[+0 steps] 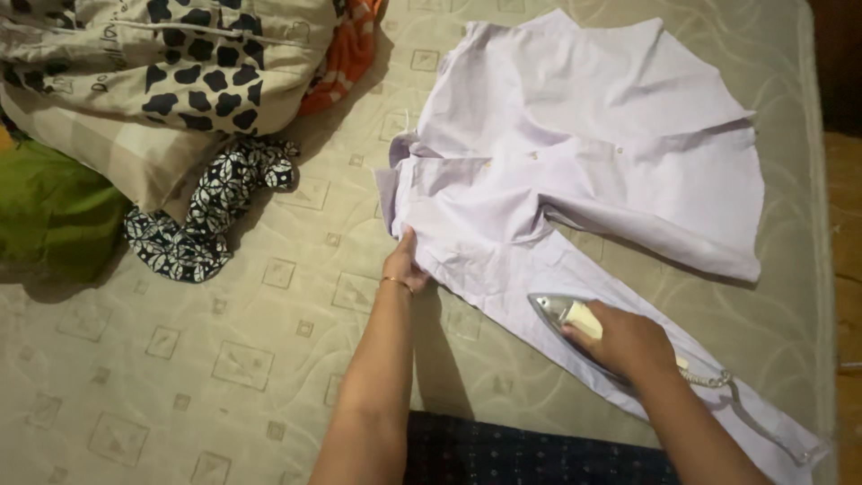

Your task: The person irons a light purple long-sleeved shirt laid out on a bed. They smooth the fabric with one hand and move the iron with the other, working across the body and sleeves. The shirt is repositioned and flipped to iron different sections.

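Note:
A pale lilac shirt point(593, 153) lies spread on a beige patterned mattress point(251, 359), one long sleeve stretched toward the lower right. My right hand point(628, 343) grips the handle of a silver iron point(555, 310) resting on that sleeve, its tip pointing up-left. A coiled cord point(709, 379) trails from the iron's rear. My left hand point(406, 266), with a thin bracelet at the wrist, presses flat on the shirt's edge near the shoulder, fingers pinning the fabric.
A heap of clothes point(180, 72) with black-and-cream print sits at the upper left, with a green cloth point(54, 211), an orange cloth point(346, 54) and a black-white patterned cloth point(206, 216). The mattress edge runs down the right. Dark checked fabric point(521, 454) lies at the bottom.

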